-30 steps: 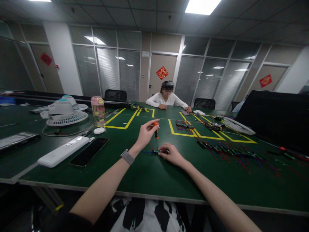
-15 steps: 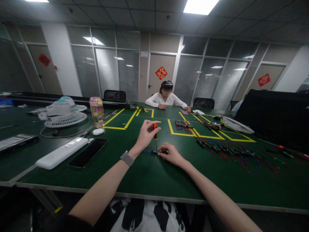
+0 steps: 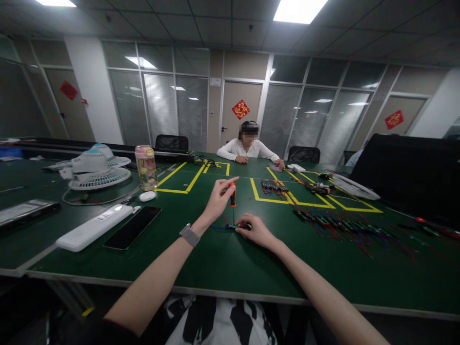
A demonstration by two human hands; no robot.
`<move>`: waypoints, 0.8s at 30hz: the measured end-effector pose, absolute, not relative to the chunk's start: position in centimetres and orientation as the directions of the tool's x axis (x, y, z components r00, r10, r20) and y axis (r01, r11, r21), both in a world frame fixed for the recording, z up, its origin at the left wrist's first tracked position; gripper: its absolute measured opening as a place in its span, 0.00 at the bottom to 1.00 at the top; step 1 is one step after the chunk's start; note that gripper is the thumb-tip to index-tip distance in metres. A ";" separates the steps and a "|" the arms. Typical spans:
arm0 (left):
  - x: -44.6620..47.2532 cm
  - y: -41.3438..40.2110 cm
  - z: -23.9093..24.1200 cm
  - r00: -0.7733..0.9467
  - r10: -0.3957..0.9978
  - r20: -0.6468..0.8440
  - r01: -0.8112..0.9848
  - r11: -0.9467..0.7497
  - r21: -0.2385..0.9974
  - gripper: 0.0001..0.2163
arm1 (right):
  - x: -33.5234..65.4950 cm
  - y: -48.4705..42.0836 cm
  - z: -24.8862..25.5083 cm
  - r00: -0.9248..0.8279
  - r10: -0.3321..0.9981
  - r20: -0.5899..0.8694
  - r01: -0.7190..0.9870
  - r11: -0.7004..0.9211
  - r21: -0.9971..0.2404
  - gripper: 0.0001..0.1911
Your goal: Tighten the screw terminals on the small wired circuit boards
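Near the middle of the green table, my left hand (image 3: 217, 199) is closed around the orange and black handle of a screwdriver (image 3: 233, 197). The tool stands nearly upright, its thin shaft running down to a small green circuit board (image 3: 232, 227) with red and blue wires. My right hand (image 3: 256, 229) lies low on the table, its fingers bent and pinching the right end of that board. Those fingers partly cover the board, so the exact spot under the screwdriver tip is too small to make out.
At right lie several wired circuit boards (image 3: 345, 223), with another bunch (image 3: 275, 187) inside yellow tape. On the left are a black phone (image 3: 132, 228), a white power strip (image 3: 95, 227), a bottle (image 3: 146, 168) and white fans (image 3: 97, 167). A person (image 3: 248, 146) sits opposite.
My left index finger has stretched out over the top of the screwdriver, and the handle leans slightly differently. The right hand stays at the board. The whole view has shifted slightly.
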State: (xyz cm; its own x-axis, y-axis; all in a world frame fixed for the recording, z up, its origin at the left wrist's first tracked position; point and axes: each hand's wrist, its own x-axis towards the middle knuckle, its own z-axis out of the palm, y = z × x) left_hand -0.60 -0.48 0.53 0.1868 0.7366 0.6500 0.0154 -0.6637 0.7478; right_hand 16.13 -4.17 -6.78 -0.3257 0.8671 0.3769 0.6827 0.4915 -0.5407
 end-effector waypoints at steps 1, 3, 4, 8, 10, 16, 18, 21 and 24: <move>-0.6 -0.4 0.5 0.209 0.740 0.640 -0.020 -0.651 0.759 0.15 | 16.1 -4.1 -6.8 -0.325 0.866 0.379 0.681 0.493 -0.542 0.07; -0.6 -0.3 0.6 0.263 0.746 0.612 -0.116 -0.606 0.787 0.16 | 16.2 -4.1 -6.9 -0.326 0.864 0.384 0.677 0.497 -0.542 0.07; -0.6 -0.3 0.6 0.277 0.751 0.599 -0.150 -0.582 0.799 0.17 | 16.2 -4.1 -6.9 -0.327 0.863 0.385 0.676 0.498 -0.542 0.07; -0.7 -0.5 0.6 0.179 0.763 0.621 -0.057 -0.622 0.781 0.16 | 16.1 -4.0 -6.9 -0.328 0.863 0.383 0.681 0.497 -0.537 0.07; -0.7 -0.5 0.6 0.129 0.753 0.645 0.030 -0.653 0.757 0.15 | 16.1 -4.0 -6.9 -0.324 0.866 0.381 0.689 0.492 -0.532 0.07; -0.6 -0.3 0.5 0.259 0.764 0.591 -0.166 -0.568 0.806 0.16 | 16.0 -4.1 -6.7 -0.331 0.862 0.384 0.683 0.500 -0.532 0.07; -0.5 -0.4 0.5 0.236 0.769 0.594 -0.145 -0.577 0.804 0.16 | 16.0 -4.2 -6.6 -0.340 0.859 0.382 0.682 0.505 -0.529 0.08; -0.6 -0.5 0.5 0.164 0.755 0.635 -0.008 -0.643 0.766 0.15 | 16.0 -4.2 -6.5 -0.344 0.857 0.384 0.681 0.509 -0.526 0.09; -0.6 -0.3 0.5 0.162 0.749 0.642 0.001 -0.651 0.759 0.14 | 16.0 -4.2 -6.6 -0.336 0.860 0.385 0.678 0.504 -0.534 0.09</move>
State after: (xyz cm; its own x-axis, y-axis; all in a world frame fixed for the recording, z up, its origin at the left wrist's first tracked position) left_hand -0.62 -0.34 0.51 0.1623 0.7494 0.6419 0.0006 -0.6506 0.7594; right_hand 16.00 -4.17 -6.57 -0.3360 0.8597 0.3847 0.6783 0.5043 -0.5344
